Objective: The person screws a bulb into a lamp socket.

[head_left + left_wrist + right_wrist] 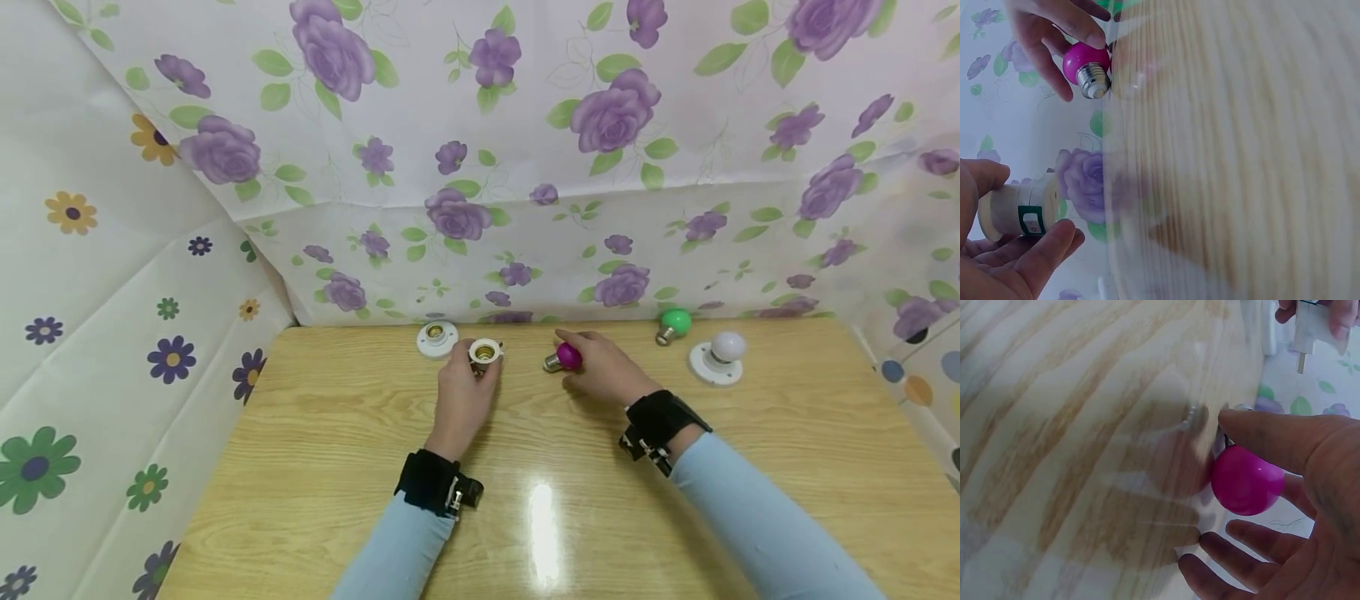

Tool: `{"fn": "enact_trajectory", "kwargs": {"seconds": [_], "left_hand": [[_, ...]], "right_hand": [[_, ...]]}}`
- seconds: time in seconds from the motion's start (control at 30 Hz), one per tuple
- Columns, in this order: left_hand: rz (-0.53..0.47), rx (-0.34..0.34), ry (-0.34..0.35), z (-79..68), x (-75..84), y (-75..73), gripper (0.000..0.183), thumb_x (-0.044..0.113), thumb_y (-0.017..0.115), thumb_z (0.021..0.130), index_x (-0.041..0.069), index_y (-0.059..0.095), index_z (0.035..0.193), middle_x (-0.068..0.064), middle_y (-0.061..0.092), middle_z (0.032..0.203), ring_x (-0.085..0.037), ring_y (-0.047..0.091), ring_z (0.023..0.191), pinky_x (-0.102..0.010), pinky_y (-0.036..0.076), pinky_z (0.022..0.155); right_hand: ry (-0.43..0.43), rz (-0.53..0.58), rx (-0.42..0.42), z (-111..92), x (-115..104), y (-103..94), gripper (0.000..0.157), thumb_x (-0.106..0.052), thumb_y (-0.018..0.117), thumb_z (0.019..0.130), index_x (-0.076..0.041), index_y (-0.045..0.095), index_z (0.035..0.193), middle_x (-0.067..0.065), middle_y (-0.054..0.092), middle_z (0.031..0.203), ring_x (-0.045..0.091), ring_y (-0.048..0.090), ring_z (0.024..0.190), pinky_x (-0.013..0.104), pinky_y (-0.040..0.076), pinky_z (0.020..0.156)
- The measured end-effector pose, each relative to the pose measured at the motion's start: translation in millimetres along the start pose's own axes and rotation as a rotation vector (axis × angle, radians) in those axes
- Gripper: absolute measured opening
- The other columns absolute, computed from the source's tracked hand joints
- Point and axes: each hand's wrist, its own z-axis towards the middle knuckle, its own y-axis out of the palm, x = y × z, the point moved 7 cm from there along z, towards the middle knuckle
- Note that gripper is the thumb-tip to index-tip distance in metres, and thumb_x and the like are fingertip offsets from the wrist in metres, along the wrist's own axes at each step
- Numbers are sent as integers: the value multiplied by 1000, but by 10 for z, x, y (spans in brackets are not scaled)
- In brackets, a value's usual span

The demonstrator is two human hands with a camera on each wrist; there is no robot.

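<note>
The magenta bulb [570, 357] lies at the rear of the bench [337, 433], its silver screw cap [552, 363] directed left, toward the lamp socket. The right hand [606, 367] is placed around the bulb's glass: thumb on one side, a finger behind, the remaining fingers spread apart. Whether thumb and finger pinch the bulb cannot be told.

The lamp socket [1013, 209], white and cylindrical, is located left of the bulb and apart from it. The left hand [461, 387] is clamped on the socket, thumb and fingers on opposite sides. In the head view, the socket mouth faces the camera and shows a brass-coloured lining. The left wrist view shows a dark green label [1030, 219] on the side wall; the right wrist view shows a metal prong [1301, 362] projecting from the body.

Just left of the socket, a round white lamp base [438, 348] rests on the bench. To the right of the right hand, a green bulb [675, 322] lies near the rear edge. Beside it, a white bulb [727, 345] stands in a second round base [705, 367].

A black strap encircles each wrist, above light blue sleeves [757, 517]. A purple-flowered sheet [525, 150] hangs behind the bench.
</note>
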Motion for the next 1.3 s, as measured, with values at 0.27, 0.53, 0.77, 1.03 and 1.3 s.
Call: {"fn": "enact_trajectory", "kwargs": {"seconds": [0.27,0.53,0.77,1.03,1.3], "left_hand": [[-109,2,3,-37,25,14,39,31,62,89,8,47,118,-4,58,103,-14,60,91,-19,48,71],[-124,20,23,-67,28,41,40,35,63,88,11,49,116,0,58,99,-8,58,91,-20,48,71],[-144,25,34,-83,37,69,39,31,67,86,12,50,115,1,59,97,-6,58,89,-19,48,71],[-147,3,23,-93,57,86,39,34,67,85,15,51,116,5,58,97,-5,57,90,-19,48,72],[-180,-30,37,-117,102,122,42,31,71,82,10,56,115,0,61,98,-7,58,91,-19,49,69]], "right_hand": [[-5,-26,-23,-2,17,35,74,-21,74,78,-14,39,142,20,44,131,33,48,113,40,42,92],[20,-5,-19,-36,57,32,57,-24,74,79,-5,52,129,12,58,116,25,55,105,36,44,89],[23,32,27,-120,82,-35,56,-26,76,76,-5,55,124,10,59,113,22,57,100,33,47,84],[46,134,118,-277,-11,-261,54,-16,76,74,-8,49,120,8,58,106,20,58,95,29,49,77],[-29,145,206,-401,-95,-464,43,-20,77,74,-15,53,109,-3,57,96,11,55,83,25,48,68]]}}
